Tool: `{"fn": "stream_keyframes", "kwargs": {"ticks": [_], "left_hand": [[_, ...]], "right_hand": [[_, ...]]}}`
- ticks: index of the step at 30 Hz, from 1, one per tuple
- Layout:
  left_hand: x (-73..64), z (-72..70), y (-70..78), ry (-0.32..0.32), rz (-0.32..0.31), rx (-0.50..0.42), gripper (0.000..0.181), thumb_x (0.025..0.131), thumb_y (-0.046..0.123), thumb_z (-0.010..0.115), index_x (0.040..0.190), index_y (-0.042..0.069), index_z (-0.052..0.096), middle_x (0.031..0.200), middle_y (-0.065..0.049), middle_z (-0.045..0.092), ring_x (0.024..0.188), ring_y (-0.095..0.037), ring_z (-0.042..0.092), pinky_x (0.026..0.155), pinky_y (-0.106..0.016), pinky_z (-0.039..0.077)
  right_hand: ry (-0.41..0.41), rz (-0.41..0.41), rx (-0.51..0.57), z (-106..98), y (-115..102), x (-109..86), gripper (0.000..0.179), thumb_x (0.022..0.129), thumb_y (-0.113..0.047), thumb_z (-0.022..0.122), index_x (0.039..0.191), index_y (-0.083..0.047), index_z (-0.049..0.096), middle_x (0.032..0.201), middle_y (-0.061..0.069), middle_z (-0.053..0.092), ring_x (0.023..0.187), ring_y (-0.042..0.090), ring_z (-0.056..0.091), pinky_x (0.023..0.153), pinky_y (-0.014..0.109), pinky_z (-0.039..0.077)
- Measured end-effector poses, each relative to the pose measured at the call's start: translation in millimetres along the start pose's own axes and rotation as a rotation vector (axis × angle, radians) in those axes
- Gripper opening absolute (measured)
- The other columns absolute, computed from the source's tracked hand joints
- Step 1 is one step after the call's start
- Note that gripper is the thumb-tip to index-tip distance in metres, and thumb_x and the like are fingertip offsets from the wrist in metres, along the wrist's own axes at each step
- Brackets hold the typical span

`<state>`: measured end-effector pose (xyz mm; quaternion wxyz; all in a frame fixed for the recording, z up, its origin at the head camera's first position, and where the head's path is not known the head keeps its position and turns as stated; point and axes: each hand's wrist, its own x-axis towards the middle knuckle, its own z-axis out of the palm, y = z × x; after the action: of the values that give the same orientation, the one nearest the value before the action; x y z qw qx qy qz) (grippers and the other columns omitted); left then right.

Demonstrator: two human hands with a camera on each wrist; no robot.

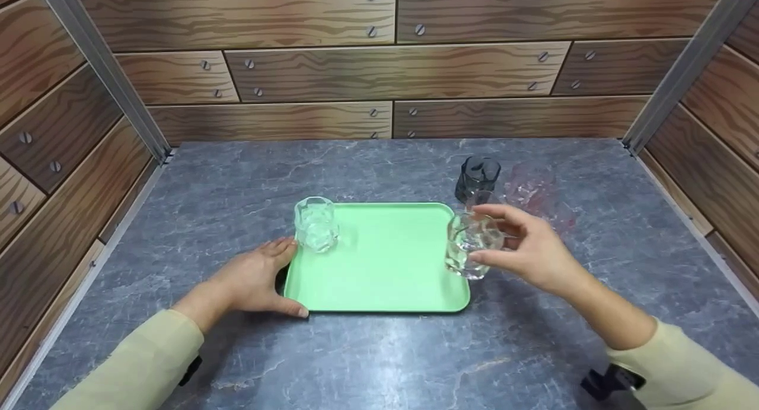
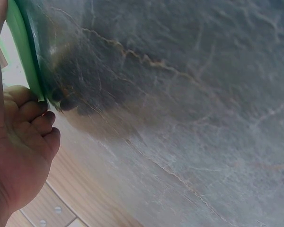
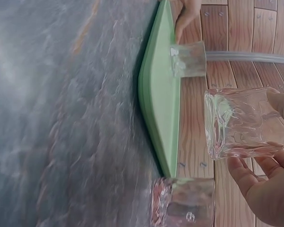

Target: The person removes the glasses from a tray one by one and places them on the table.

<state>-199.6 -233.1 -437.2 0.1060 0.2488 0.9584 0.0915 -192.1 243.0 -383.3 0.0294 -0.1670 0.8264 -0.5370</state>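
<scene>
A green tray (image 1: 385, 261) lies on the table, and my left hand (image 1: 255, 279) grips its near left corner, thumb along the front edge and fingers at the left side. In the left wrist view the fingers (image 2: 35, 111) curl at the tray's rim. One clear glass (image 1: 317, 225) stands upright on the tray's far left corner. With thumb and fingers my right hand (image 1: 528, 250) holds another clear faceted glass (image 1: 468, 247), roughly upright, over the tray's right edge. The right wrist view shows this held glass (image 3: 246, 123) raised above the tray's level.
Behind my right hand stand a dark grey glass (image 1: 478, 178) and several pale pinkish glasses (image 1: 531, 181), partly hidden by the hand. Another see-through glass (image 3: 189, 203) stands close to the tray's right end. Wood-patterned panels (image 1: 308, 72) wall in the grey marbled table (image 1: 379, 362).
</scene>
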Motion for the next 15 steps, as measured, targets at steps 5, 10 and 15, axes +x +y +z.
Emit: {"fn": "stream_keyframes", "kwargs": {"ticks": [5,10,15], "left_hand": [[0.0,-0.1,0.5,-0.007,-0.003,-0.003,0.138,0.072,0.089,0.072,0.164,-0.004,0.029,0.170,-0.025,0.029,0.156,-0.045,0.029,0.123,-0.060,0.032],[0.1,0.0,0.6,-0.006,-0.007,0.006,0.139,0.071,0.091,0.071,0.164,-0.005,0.030,0.170,-0.025,0.029,0.156,-0.046,0.029,0.123,-0.061,0.033],[0.2,-1.0,1.8,-0.002,-0.006,0.011,0.139,0.071,0.091,0.071,0.164,-0.005,0.032,0.169,-0.025,0.030,0.155,-0.046,0.030,0.122,-0.061,0.033]], "right_hand": [[0.023,-0.006,-0.018,-8,8,-6.2,0.079,0.079,-0.017,0.095,0.149,-0.009,0.059,0.141,0.013,0.063,0.122,0.033,0.066,0.093,0.029,0.060],[0.028,-0.023,-0.006,-13,17,-12.3,0.078,0.080,-0.012,0.095,0.148,-0.007,0.059,0.142,0.014,0.062,0.121,0.033,0.067,0.092,0.032,0.062],[0.036,-0.020,-0.018,-17,25,-18.3,0.077,0.080,-0.012,0.094,0.148,-0.005,0.058,0.142,0.018,0.062,0.117,0.032,0.069,0.090,0.032,0.062]]}}
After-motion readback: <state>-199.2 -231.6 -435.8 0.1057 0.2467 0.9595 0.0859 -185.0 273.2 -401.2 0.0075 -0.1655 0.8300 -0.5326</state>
